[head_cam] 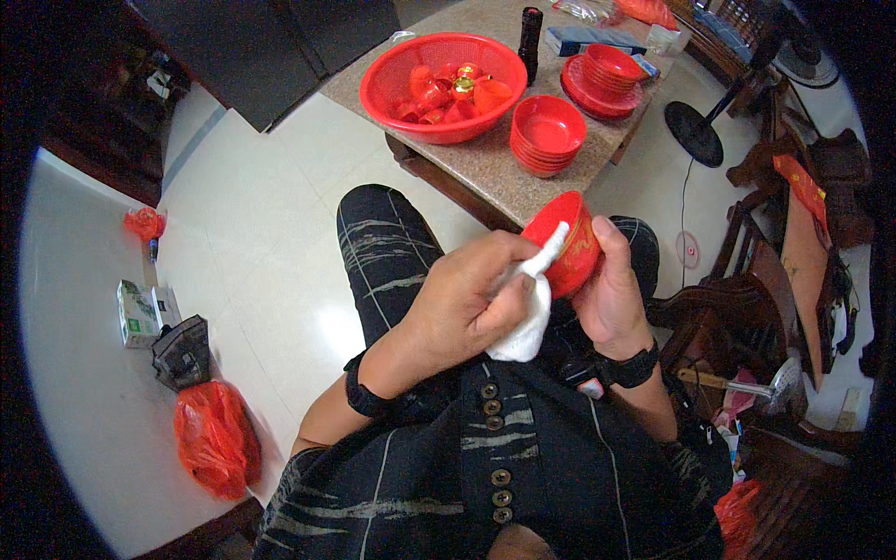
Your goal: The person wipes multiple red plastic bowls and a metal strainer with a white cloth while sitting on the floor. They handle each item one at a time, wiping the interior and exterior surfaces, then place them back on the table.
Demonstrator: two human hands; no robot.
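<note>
My left hand (455, 301) grips a bunched white cloth (526, 323), and a twisted end of it lies against the outside of a red bowl (584, 245) with gold markings. The bowl is tilted on its side above my lap, held by my right hand (616, 287) with the thumb near its edge. Just beyond, on a stone-topped table (483, 164), stands a stack of red bowls (548, 133). Behind it, more red bowls (612, 66) rest on stacked red plates (570, 87). A red plastic basket (371, 91) holds several red cups and some gold-coloured pieces.
A dark bottle (530, 45) and a blue box (595, 40) stand farther back on the table. Red plastic bags (217, 437) and a tissue box (138, 313) lie at the left. Carved wooden chairs (728, 308), a skimmer (780, 385) and a fan base (693, 133) are at the right.
</note>
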